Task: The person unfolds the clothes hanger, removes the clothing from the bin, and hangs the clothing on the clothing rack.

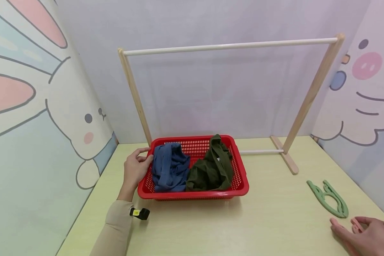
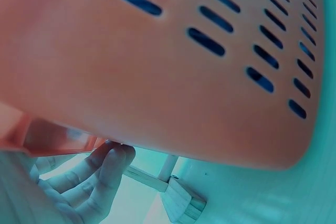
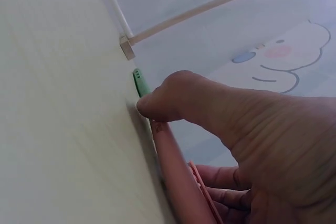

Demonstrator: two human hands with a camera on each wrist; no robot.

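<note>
My left hand [image 1: 137, 167] grips the left rim of a red plastic basket [image 1: 193, 195]. Its thumb lies over the rim, and in the left wrist view the fingertips [image 2: 118, 156] reach up under the rim beside the slotted wall. Inside the basket, a crumpled blue garment [image 1: 169, 169] lies on the left and a dark green one [image 1: 212, 169] on the right. At the lower right, my right hand [image 1: 376, 236] holds a pink folding clothes hanger [image 3: 176, 174] between thumb and fingers, low over the table. A green folding hanger [image 1: 331, 201] lies just beyond it.
A wooden clothes rack with a white top rail [image 1: 230, 46] stands behind the basket; its right foot [image 1: 289, 161] rests on the table [image 1: 268, 213]. Panels with cartoon animals [image 1: 83, 142] border both sides. A black strap with a small device [image 1: 140, 213] is on my left wrist.
</note>
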